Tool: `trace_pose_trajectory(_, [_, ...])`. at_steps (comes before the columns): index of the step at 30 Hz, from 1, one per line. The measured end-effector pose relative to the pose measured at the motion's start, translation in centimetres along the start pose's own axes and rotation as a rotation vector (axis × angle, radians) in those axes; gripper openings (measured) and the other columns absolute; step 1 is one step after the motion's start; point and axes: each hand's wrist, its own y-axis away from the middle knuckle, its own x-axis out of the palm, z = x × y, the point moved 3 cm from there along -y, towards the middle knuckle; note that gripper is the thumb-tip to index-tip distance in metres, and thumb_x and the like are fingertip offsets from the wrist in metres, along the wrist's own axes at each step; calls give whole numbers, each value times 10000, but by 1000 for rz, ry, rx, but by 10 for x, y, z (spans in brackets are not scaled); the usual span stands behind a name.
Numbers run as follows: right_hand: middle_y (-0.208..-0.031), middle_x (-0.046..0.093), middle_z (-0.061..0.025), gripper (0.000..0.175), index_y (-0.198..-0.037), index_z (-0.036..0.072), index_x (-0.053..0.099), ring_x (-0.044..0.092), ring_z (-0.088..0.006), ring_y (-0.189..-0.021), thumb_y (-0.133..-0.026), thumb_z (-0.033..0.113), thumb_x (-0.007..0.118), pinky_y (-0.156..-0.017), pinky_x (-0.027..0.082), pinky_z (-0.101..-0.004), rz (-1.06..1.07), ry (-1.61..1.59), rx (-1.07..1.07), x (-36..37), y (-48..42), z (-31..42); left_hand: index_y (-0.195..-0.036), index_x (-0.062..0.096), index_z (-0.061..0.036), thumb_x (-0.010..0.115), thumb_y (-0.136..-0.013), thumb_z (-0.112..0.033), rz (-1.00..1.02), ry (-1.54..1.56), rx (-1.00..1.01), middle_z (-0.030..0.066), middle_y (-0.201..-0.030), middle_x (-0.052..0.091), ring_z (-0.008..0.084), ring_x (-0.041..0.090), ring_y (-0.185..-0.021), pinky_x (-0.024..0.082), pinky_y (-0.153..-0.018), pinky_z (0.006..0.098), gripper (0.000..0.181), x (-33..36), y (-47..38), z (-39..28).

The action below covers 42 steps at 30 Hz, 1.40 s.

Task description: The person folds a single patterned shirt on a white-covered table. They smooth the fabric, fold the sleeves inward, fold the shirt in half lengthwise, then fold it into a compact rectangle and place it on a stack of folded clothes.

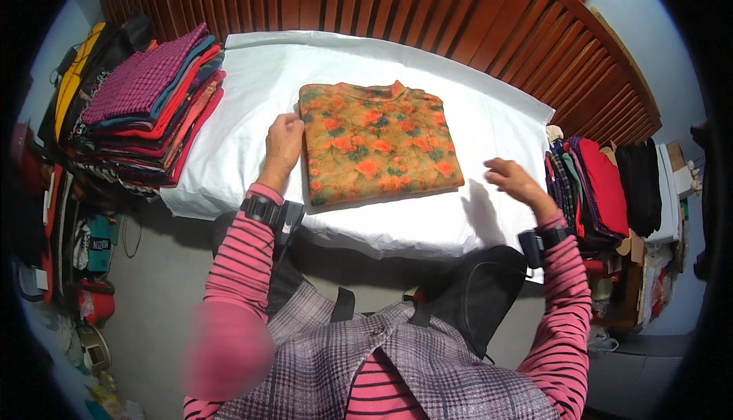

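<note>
A folded high-neck top (pixel 381 145) with an orange, green and tan floral print lies flat on a white sheet (pixel 257 70), its collar towards the slatted wood. At its left edge is my left hand (pixel 283 145), fingers curled, thumb and forefinger by the fabric. Whether they pinch the cloth cannot be made out. My right hand (pixel 518 182) hovers off the top's right side, apart from it, fingers spread and holding nothing. Its shadow falls on the sheet. Both wrists carry black strapped devices.
A tall pile of folded clothes (pixel 149 88), purple check uppermost, stands on the left. More folded clothes (pixel 601 185) in red, black and white are stacked on the right. A slatted wooden headboard (pixel 389 2) closes off the far side. A red container (pixel 96 300) sits low on the left.
</note>
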Motion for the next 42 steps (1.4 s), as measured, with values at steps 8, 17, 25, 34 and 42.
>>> trace_pose_trajectory(8, [-879,711,-160,300,-1045,-97,691,714,-211,-776,-979,181,601,-711,573,-332,-172,121,-20,-92,77,-6,-826,638,37,668,-939,-359,422,-64,-166,85,-673,655,171,630,-587,501,-538,321,413,-19,66,-12])
trace_pose_trajectory(17, [-914,697,-67,313,-1123,8,676,679,-152,-805,-1006,289,604,-622,561,-310,-148,-328,20,50,-18,-3,-905,661,51,694,-907,-352,360,-294,211,118,-720,648,181,615,-688,483,-645,353,405,-5,91,17])
trace_pose_trajectory(25, [-913,751,-185,396,-1091,1,703,734,-318,-839,-931,357,635,-763,561,-405,-442,-271,34,103,-55,-1,-929,645,30,635,-966,-306,107,-128,403,141,-735,643,232,599,-677,477,-668,389,339,-1,95,21])
trace_pose_trajectory(34, [-699,675,-160,482,-756,4,643,673,-314,-686,-908,460,674,-651,510,-432,-465,-319,42,118,-10,14,-1017,575,-20,639,-935,-257,83,-596,279,180,-947,669,378,629,-925,496,-813,474,259,-16,88,8])
trace_pose_trajectory(42, [-1475,489,-154,616,-1437,138,515,442,-364,-1376,-913,404,699,-1071,388,-518,-712,294,-520,110,-5,86,-1484,465,-145,684,-907,-429,164,-789,910,101,-1562,380,349,295,-1476,220,-1160,612,680,29,123,-62])
